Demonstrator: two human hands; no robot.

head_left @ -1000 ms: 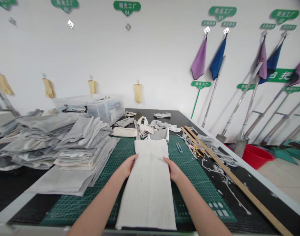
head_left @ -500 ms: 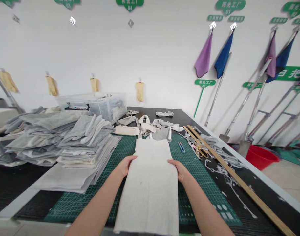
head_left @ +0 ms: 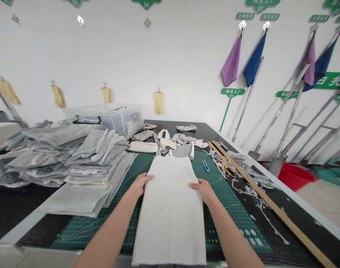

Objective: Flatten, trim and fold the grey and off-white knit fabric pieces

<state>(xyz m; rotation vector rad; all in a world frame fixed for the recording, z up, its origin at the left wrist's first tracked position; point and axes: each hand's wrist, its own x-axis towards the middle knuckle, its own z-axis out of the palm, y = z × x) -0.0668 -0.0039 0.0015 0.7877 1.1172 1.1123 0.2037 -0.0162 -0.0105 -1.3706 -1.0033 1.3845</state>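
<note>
A long off-white piece of fabric (head_left: 170, 212) stretches from the middle of the green cutting mat (head_left: 225, 208) down past the table's front edge. My left hand (head_left: 141, 184) grips its left edge, thumb on top and fingers hidden beneath. On the opposite edge my right hand (head_left: 203, 189) holds it the same way. Just beyond the far end of the fabric lie several grey and cream fabric scraps (head_left: 182, 151). Blue thread snips (head_left: 205, 165) rest on the mat to the right of the fabric.
Tall stacks of grey fabric pieces (head_left: 100, 160) stand at the left, before a clear plastic box (head_left: 111, 121). At the right lie wooden strips (head_left: 270, 201), gold-handled scissors (head_left: 228, 170) and loose white cord (head_left: 253, 193). A red bucket (head_left: 295, 176) stands beyond the table.
The fabric's near end has shifted slightly right and its surface looks smoother. Both hands keep hold of its edges, with my right thumb lying a little further over it.
</note>
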